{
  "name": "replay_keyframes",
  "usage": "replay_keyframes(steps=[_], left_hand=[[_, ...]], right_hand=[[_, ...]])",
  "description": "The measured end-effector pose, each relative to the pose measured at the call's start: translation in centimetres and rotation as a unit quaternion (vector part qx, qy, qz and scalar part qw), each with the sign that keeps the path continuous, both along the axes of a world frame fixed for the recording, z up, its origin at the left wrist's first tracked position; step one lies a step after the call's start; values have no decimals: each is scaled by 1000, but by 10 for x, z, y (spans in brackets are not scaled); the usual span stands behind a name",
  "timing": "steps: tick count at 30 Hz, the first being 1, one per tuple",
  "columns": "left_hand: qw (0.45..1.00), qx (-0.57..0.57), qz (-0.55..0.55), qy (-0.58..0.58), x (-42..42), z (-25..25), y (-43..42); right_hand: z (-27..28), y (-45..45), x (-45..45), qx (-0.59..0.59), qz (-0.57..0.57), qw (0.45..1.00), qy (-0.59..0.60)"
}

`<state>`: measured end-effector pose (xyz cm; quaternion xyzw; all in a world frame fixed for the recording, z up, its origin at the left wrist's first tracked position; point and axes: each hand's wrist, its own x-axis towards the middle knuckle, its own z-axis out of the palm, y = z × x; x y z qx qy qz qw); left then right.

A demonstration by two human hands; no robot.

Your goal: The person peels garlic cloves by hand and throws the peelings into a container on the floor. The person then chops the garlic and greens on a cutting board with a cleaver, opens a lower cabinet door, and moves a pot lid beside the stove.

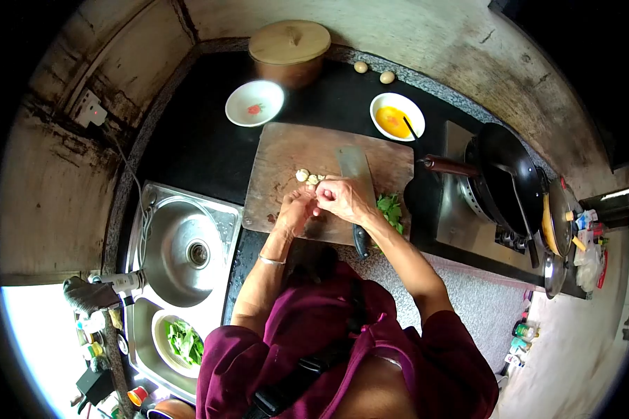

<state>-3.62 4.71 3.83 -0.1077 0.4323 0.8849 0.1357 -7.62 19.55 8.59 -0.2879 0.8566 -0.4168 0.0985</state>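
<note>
Over the wooden cutting board [279,157], my left hand [298,209] and my right hand [343,199] meet with fingertips pinched together. Whatever is between them is small and hidden by the fingers. Just beyond the fingertips lie several pale peeled garlic cloves [302,174]. Brown bits that look like skins are scattered on the board near my left hand. A cleaver [354,163] lies flat under my right hand and wrist, its black handle sticking out past the board's near edge. Green leaves [390,209] rest on the board to the right of my right wrist.
Behind the board stand a white bowl [239,105], a lidded pot [286,70], two eggs [386,77] and a bowl of beaten egg [391,122]. On the right a wok [503,160] sits on the stove. At left is a sink [178,244] with a bowl of greens [184,343].
</note>
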Motion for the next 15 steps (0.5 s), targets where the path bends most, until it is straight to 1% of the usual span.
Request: replay_keyframes(steps=[2,3,6,7,8,10,11,12,14,15], left_hand=[[1000,3,21,-12,7,-13,-7],[999,-6,25,-24,11,-11,-11],[998,-12,62,-7,18,-18,-17],[998,-11,65,-8,20,-18,-21],[996,1,83,-22,22,-17,-25],[994,15,105,-36,25,-19,-33],[995,28,96,-30,27,-23,-38],[995,41,86,-22,27,-22,-41],[995,25,89,-45,28,-21,-43],[994,35,89,-49,28,-20,-44]], right_hand=[[2,-7,5,0,-12,1000,-7],[4,-10,7,0,-28,1000,-13],[-5,-16,7,-27,-10,1000,-6],[-15,-19,3,-92,3,990,-106],[-22,-17,1,-116,-7,990,-82],[-32,-15,-10,-148,-79,984,-66],[-43,-11,-21,-95,-117,987,-57],[-47,-8,-28,-81,-134,983,-100],[-57,-3,-32,-12,-98,995,-10],[-55,-5,-30,-11,-98,995,-11]])
